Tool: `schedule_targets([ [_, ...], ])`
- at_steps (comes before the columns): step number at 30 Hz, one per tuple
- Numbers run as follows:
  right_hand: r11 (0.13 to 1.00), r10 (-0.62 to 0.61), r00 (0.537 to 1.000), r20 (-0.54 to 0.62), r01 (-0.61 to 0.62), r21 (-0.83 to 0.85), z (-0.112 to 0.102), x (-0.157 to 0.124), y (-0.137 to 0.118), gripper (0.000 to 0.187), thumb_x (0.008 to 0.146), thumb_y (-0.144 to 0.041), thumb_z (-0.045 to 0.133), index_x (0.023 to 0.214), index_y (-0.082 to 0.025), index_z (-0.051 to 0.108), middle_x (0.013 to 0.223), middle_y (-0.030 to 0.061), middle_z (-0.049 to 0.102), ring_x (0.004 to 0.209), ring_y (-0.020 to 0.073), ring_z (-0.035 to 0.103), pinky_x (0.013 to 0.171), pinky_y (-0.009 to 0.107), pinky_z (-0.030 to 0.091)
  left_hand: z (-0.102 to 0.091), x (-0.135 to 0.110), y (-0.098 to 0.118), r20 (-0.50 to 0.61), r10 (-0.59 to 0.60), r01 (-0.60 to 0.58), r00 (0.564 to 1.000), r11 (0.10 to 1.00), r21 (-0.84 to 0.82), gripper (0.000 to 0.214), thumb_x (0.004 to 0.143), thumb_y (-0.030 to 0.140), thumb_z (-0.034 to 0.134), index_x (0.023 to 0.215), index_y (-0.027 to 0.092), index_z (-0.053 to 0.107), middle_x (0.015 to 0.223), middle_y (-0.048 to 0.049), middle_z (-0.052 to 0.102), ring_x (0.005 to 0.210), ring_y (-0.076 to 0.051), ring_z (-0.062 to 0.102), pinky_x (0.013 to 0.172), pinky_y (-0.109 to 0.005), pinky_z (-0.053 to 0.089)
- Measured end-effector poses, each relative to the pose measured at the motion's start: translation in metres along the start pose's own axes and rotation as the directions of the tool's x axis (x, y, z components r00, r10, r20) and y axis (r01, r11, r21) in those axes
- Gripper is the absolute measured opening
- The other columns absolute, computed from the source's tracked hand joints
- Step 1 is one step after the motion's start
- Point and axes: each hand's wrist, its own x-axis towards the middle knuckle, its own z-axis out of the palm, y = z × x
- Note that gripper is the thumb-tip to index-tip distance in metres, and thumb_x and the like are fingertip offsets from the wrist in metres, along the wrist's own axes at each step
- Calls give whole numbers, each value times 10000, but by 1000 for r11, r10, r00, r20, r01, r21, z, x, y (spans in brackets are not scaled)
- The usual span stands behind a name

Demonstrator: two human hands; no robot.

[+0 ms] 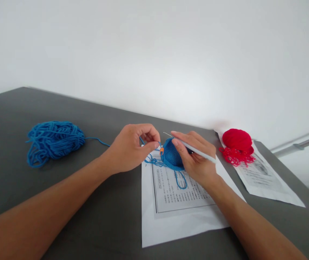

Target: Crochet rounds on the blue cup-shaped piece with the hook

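Between my hands is a round blue crochet piece (172, 153), with an orange stitch marker (161, 151) clipped at its left edge. My left hand (133, 146) pinches blue yarn with thumb and forefinger just above the marker. In my right hand (199, 155) lies a crochet hook (197, 150) with a grey handle, held like a pen. Its thin metal tip points up and left, apart from the crochet piece's upper edge. The right fingers also rest against the piece and cover part of it. A loop of blue yarn (181, 181) hangs below.
A blue yarn skein (55, 141) lies at the left, its strand running to my left hand. Under my hands is a printed sheet (168, 229). At the right, a red yarn ball (238, 140) sits on another sheet (273, 191). The grey table (111, 220) meets a white wall.
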Motion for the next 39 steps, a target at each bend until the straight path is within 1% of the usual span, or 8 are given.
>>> schedule_targets([
  [5,999,35,997,-76,-38,-35,-2,3,6,162,960,-210,694,1071,-157,798,810,58,731,661,142,632,605,293,515,-24,2,10,348,-13,119,937,951,-284,65,788,201,707,745,180,662,741,-8,666,722,-167,592,676,-283,467],
  [11,997,63,982,-176,-70,-33,-6,6,13,154,971,-204,675,1060,-203,800,834,40,759,689,149,640,640,307,518,-57,5,18,729,-378,272,571,925,267,81,733,145,637,667,190,627,573,32,533,545,-132,460,506,-255,331],
  [16,998,48,989,-140,-52,-24,-5,5,9,161,963,-205,678,1063,-185,802,788,44,731,668,158,635,596,306,497,-51,8,14,323,-260,295,910,953,-63,99,742,237,737,674,191,680,635,8,636,602,-143,538,577,-259,395],
  [18,999,36,994,-105,-37,-14,-3,4,7,164,959,-197,682,1069,-181,802,783,42,725,653,153,627,593,304,500,-41,9,10,103,-251,270,962,931,-247,107,738,230,756,677,186,680,665,-7,693,645,-153,594,627,-264,429],
  [25,999,15,1000,-8,-14,35,3,-1,1,171,960,-201,687,1094,-171,789,823,51,724,646,135,609,602,292,509,-10,5,6,152,-212,258,965,696,-670,140,860,193,670,738,171,605,818,-134,816,664,-167,628,719,-313,472],
  [35,998,43,997,65,-46,37,7,-3,-4,189,973,-234,659,1089,-202,804,712,12,645,578,121,542,542,267,462,-9,-4,15,193,-70,195,979,608,-770,108,868,151,664,797,180,588,864,-84,811,456,-98,508,517,-268,358],
  [37,997,59,997,53,-62,47,7,-3,-4,184,968,-247,664,1079,-214,807,743,21,678,589,127,562,548,274,475,-15,-6,20,366,-41,314,930,610,-728,90,850,167,690,800,191,619,869,-82,814,435,-85,455,487,-265,309],
  [39,995,86,996,17,-87,56,6,-2,-3,169,959,-249,676,1057,-217,811,781,31,713,620,138,596,579,288,503,-24,-7,27,650,1,478,760,677,-560,75,838,191,710,780,201,664,914,-111,822,489,-114,494,501,-283,342],
])
